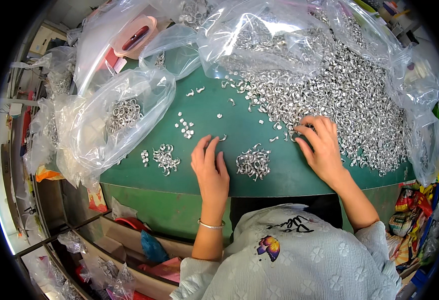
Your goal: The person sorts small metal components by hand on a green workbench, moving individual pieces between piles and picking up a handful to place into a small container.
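Observation:
My left hand (209, 167) lies flat on the green table (289, 177), fingers together, its fingertips beside one small silver metal piece (223, 137). A small heap of silver pieces (253, 163) sits between my hands. My right hand (319, 142) rests with spread fingers on the edge of a very large pile of silver metal pieces (349, 95) that covers the table's right side. Whether that hand pinches a piece is hidden. Another small heap (165, 159) and a cluster of tiny white bits (185, 128) lie to the left.
Clear plastic bags (109, 120) holding metal rings crowd the left and back of the table; more bags (259, 35) drape over the big pile. A pink container (134, 36) stands at the back left. Cardboard boxes (129, 250) with scraps sit below the table's front edge.

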### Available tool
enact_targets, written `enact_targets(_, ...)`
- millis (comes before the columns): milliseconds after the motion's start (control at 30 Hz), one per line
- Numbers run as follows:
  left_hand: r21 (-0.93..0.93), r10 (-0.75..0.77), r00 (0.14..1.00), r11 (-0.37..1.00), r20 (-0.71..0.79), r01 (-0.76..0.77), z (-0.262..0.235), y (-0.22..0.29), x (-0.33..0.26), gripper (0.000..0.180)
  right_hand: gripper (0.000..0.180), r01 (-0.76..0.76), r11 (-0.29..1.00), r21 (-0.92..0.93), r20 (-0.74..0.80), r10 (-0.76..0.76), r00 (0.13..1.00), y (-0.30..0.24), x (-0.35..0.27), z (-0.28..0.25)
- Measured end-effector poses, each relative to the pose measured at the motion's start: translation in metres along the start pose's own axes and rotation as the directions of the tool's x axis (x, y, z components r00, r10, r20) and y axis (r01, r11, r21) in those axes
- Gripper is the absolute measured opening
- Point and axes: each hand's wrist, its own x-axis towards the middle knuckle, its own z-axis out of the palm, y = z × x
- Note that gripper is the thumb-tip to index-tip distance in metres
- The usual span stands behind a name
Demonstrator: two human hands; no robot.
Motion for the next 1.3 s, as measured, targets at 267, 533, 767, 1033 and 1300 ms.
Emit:
enact_targets(267, -0.002, 0.01, 1.0, 1.0, 0.02, -0.01, 0.0, 0.001, -0.005, 0.04, 0.016, 0.005, 0.997, 0.083, 0.084, -0.012, 0.996, -0.007, -0.001, 0.01)
enact_targets(533, -0.016, 0.008, 0.999, 1.0, -0.044, -0.009, 0.007, 0.0, 0.001, 0.043, 0.024, -0.07, 0.994, 0.083, 0.045, 0.066, 0.997, 0.0, -0.003, 0.01)
enact_targets(767, -0.009, -0.016, 0.998, 1.0, -0.069, 0.015, 0.006, -0.002, -0.003, 0.041, 0.024, -0.117, 0.985, 0.127, -0.031, 0.122, 0.992, 0.004, -0.017, 0.001)
enact_targets(1033, 0.084, 0.038, 0.996, 0.996, -0.075, -0.032, 0.007, -0.002, -0.002, 0.039, 0.022, -0.213, 0.975, 0.062, -0.045, 0.216, 0.975, 0.003, -0.029, -0.008)
enact_targets(1300, 0.115, 0.043, 0.998, 0.993, -0.05, -0.037, 0.008, 0.004, 0.002, 0.035, 0.021, -0.114, 0.977, 0.182, -0.012, 0.118, 0.993, 0.0, -0.023, 0.002)
